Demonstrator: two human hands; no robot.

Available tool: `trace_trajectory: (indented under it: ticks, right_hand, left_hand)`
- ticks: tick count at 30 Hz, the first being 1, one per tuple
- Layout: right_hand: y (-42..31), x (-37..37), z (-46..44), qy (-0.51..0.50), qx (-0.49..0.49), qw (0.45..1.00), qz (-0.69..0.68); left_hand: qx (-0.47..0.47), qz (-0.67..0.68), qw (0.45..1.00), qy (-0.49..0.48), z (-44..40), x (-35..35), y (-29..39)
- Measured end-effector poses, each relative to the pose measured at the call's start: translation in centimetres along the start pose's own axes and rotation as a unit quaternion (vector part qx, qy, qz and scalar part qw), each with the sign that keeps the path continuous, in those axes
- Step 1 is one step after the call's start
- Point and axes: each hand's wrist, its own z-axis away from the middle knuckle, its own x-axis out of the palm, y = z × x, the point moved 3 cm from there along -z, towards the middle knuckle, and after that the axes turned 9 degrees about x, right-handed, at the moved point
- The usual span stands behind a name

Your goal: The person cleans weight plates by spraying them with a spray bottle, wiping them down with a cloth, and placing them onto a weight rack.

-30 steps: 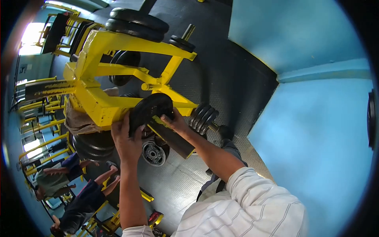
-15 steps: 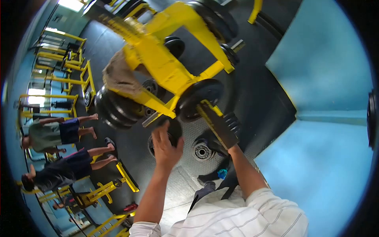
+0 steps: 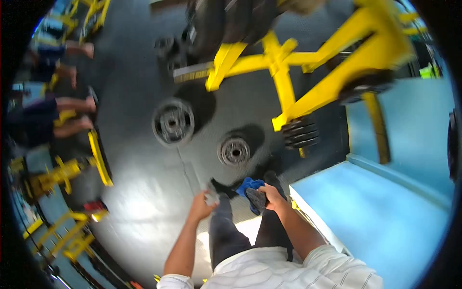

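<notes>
Through the head view I look down past the white striped shirt (image 3: 298,269) to the right hand (image 3: 274,196), its fingers closed round a bunched blue and dark-grey cloth (image 3: 256,199). The cloth sits in front of the dark trousers (image 3: 225,230), just above the feet. Its folds hang loosely below the grip, so I judge that one could slip out and drop if the fingers pinch only part of the bundle. The left hand (image 3: 199,207) is raised beside it, apart from the cloth; a pale blur lies at its fingertips, and I cannot tell whether they are spread or pinching something.

Ahead on the dark floor (image 3: 192,168) lie a small grey ring-shaped metal weight plate (image 3: 234,150) and, farther left, a larger grey round metal weight plate (image 3: 173,130). With the gaze on the hands, a step forward could catch a toe on either one — a trip more likely than a dropped cloth.

Beyond stands the yellow steel frame (image 3: 284,89), a stack of dark plates (image 3: 301,132) at its lower end. Leaning in carelessly could knock an arm against its projecting bars. At far left, bystanders' bare legs (image 3: 74,113) look well clear.
</notes>
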Motion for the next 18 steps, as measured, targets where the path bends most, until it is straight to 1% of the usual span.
trace_trajectory:
  ticks: [2, 4, 5, 6, 7, 8, 9, 10, 11, 12, 13, 14, 15, 16, 17, 18]
  right_hand:
    - [2.5, -0.7, -2.1, 0.057, 0.062, 0.996, 0.018]
    - [5.2, -3.4, -5.5, 0.106, 0.112, 0.987, 0.033]
    - [6.5, -5.3, -6.8, 0.137, 0.101, 0.983, 0.069]
    - [7.5, -7.2, -8.0, 0.163, 0.09, 0.977, 0.108]
    - [7.8, -8.8, -9.0, 0.192, 0.066, 0.965, 0.165]
    - [8.1, -10.2, -10.1, 0.205, 0.088, 0.96, 0.169]
    - [7.7, -11.4, -11.0, 0.286, -0.002, 0.918, 0.273]
    - [6.7, -12.2, -11.9, 0.353, -0.093, 0.853, 0.373]
    - [5.3, -11.7, -12.5, 0.379, -0.107, 0.841, 0.371]
    - [4.1, -11.7, -13.3, 0.403, -0.122, 0.828, 0.37]
    - [3.9, -13.4, -14.4, 0.378, -0.168, 0.818, 0.4]
    - [3.7, -15.1, -15.1, 0.384, -0.156, 0.816, 0.402]
    - [3.5, -16.0, -16.0, 0.342, -0.189, 0.755, 0.527]
    - [3.5, -16.7, -16.5, 0.287, -0.218, 0.68, 0.639]
    - [3.8, -17.6, -17.2, 0.229, -0.147, 0.718, 0.64]
    - [4.3, -18.2, -17.3, 0.229, -0.14, 0.72, 0.64]
  left_hand:
    - [-0.077, 0.083, 0.993, 0.045, -2.4, 2.2, -5.5]
    - [-0.13, 0.103, 0.983, 0.075, -4.8, 4.9, -9.8]
    - [-0.146, 0.097, 0.983, 0.056, -6.1, 6.6, -11.1]
    - [-0.158, 0.09, 0.983, 0.038, -7.3, 8.1, -12.2]
    - [-0.135, 0.095, 0.986, 0.014, -8.6, 9.8, -12.7]
    - [-0.11, 0.101, 0.989, -0.01, -9.6, 11.9, -13.1]
    - [-0.124, 0.115, 0.985, -0.022, -10.0, 14.4, -14.1]
    - [-0.089, 0.091, 0.988, -0.081, -10.8, 17.0, -14.3]
    - [-0.05, 0.067, 0.987, -0.139, -11.6, 19.6, -14.4]
    - [-0.058, 0.076, 0.984, -0.149, -12.1, 22.0, -14.6]
    - [-0.056, 0.022, 0.98, -0.188, -12.5, 24.3, -14.6]
    - [-0.052, -0.032, 0.972, -0.227, -12.8, 26.5, -14.6]
    - [-0.036, -0.103, 0.957, -0.267, -13.0, 28.7, -14.8]
    - [-0.041, -0.098, 0.955, -0.276, -13.0, 30.6, -15.3]
    - [0.011, -0.156, 0.958, -0.239, -13.3, 32.5, -15.7]
    - [0.064, -0.213, 0.954, -0.2, -13.6, 34.3, -16.1]
